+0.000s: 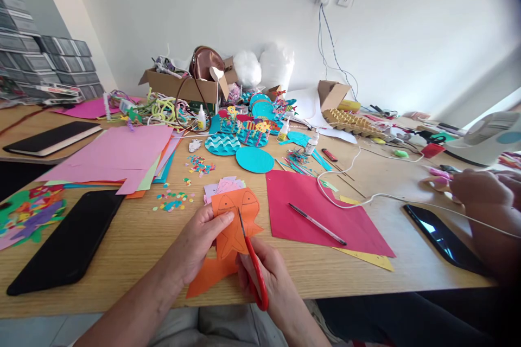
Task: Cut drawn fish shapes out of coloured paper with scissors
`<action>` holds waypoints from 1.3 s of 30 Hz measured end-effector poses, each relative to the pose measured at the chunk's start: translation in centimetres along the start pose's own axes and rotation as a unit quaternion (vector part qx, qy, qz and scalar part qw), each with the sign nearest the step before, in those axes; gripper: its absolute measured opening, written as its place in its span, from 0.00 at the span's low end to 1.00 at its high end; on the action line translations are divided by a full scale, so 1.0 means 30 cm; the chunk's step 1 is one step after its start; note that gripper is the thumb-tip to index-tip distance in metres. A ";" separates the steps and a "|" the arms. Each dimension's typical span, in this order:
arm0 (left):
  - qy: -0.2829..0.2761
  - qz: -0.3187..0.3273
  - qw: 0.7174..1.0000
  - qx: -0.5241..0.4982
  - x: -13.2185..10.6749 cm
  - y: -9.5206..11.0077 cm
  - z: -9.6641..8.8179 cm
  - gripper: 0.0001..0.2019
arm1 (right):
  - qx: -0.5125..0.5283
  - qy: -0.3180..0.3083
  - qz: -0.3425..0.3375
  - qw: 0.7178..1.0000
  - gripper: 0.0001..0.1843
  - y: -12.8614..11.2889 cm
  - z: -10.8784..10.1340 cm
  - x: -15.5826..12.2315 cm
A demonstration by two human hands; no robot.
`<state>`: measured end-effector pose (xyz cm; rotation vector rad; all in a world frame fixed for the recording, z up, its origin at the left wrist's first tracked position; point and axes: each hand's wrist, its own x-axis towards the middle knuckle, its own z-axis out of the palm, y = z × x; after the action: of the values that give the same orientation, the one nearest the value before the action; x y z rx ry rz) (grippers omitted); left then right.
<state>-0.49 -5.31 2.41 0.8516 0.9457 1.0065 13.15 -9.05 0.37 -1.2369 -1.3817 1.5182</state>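
Red-handled scissors cross orange paper between drawn fish.

Bare worktop separates the left hand from a black object; an open band follows the near edge, right of the right hand. Orange paper and scissors fill the gap between hands. Forward passage meets lilac scraps and a blue oval. Rightward, a pen lies on red paper crossed by a white cable; a co-worker's hand bounds that side.
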 end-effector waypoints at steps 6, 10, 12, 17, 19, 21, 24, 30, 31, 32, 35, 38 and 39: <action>0.003 -0.004 1.000 -0.012 0.002 -0.004 -0.009 0.12 | -0.027 0.004 -0.013 1.000 0.22 0.018 -0.003 0.001; -0.015 -0.034 0.999 -0.038 -0.006 -0.005 -0.011 0.09 | -0.040 -0.001 -0.009 0.999 0.22 0.009 -0.007 0.003; -0.031 -0.046 0.997 -0.056 -0.010 -0.006 -0.008 0.07 | -0.046 0.003 -0.008 0.999 0.23 0.001 -0.009 0.005; -0.038 -0.064 0.995 -0.070 -0.005 -0.006 -0.003 0.07 | -0.048 0.001 -0.001 0.999 0.24 0.005 -0.016 0.012; -0.037 -0.064 0.995 -0.071 0.000 -0.009 -0.005 0.07 | -0.049 -0.002 0.000 0.999 0.24 0.015 -0.019 0.012; -0.034 -0.062 0.995 -0.068 0.003 -0.012 -0.007 0.07 | -0.049 -0.003 -0.003 0.999 0.24 0.024 -0.021 0.011; -0.037 -0.067 0.995 -0.070 0.001 -0.015 -0.007 0.07 | -0.056 0.002 -0.013 0.998 0.25 0.026 -0.023 0.012; -0.056 -0.079 0.990 -0.099 -0.006 -0.022 0.000 0.12 | -0.053 0.008 -0.011 0.998 0.25 0.010 -0.024 0.015; -0.058 -0.079 0.990 -0.100 -0.006 -0.023 -0.001 0.12 | -0.052 0.008 -0.009 0.999 0.25 0.007 -0.024 0.014; -0.060 -0.080 0.990 -0.101 -0.006 -0.023 -0.002 0.12 | -0.053 0.009 -0.007 0.999 0.25 0.006 -0.025 0.014; -0.061 -0.086 0.989 -0.107 -0.006 -0.022 -0.007 0.11 | -0.057 0.008 -0.012 0.998 0.24 0.004 -0.026 0.012; -0.051 -0.090 0.989 -0.109 -0.009 -0.019 -0.006 0.10 | -0.067 0.002 -0.024 0.997 0.23 0.004 -0.028 0.015; -0.052 -0.091 0.988 -0.111 -0.010 -0.017 -0.004 0.11 | -0.070 0.003 -0.026 0.997 0.22 0.005 -0.028 0.017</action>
<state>-0.53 -5.74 1.96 0.6140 0.7915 0.8809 13.83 -8.36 0.17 -1.2789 -1.5266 1.4020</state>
